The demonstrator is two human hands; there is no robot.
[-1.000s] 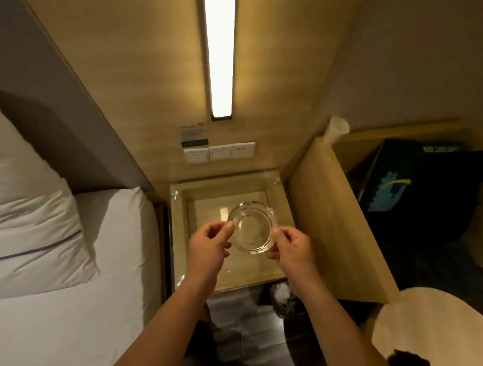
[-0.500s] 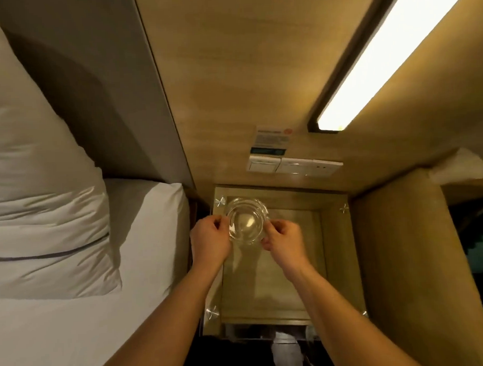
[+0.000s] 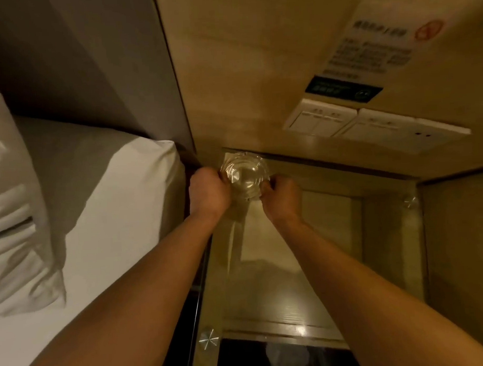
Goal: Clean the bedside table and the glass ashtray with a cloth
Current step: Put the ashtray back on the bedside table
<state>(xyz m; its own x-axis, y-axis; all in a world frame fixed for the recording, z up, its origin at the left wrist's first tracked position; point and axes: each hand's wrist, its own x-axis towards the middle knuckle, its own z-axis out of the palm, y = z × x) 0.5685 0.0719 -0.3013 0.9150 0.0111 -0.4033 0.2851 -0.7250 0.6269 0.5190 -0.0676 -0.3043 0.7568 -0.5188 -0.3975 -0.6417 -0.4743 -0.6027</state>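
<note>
A round clear glass ashtray [image 3: 245, 175] is at the far left corner of the bedside table [image 3: 314, 268], which has a glass top over pale wood. My left hand [image 3: 208, 192] grips the ashtray's left rim and my right hand [image 3: 282, 195] grips its right rim. Whether the ashtray rests on the glass or hovers just above it I cannot tell. No cloth is in view.
A bed with a white sheet [image 3: 105, 228] and pillows [image 3: 14, 218] lies left of the table. The wood wall behind carries switch plates [image 3: 369, 123] and a printed notice [image 3: 380, 49]. A wooden partition [image 3: 461, 243] stands at the table's right edge.
Both hands have carried the ashtray from above the middle of the table toward its far left corner. The view has swung left and closer.
</note>
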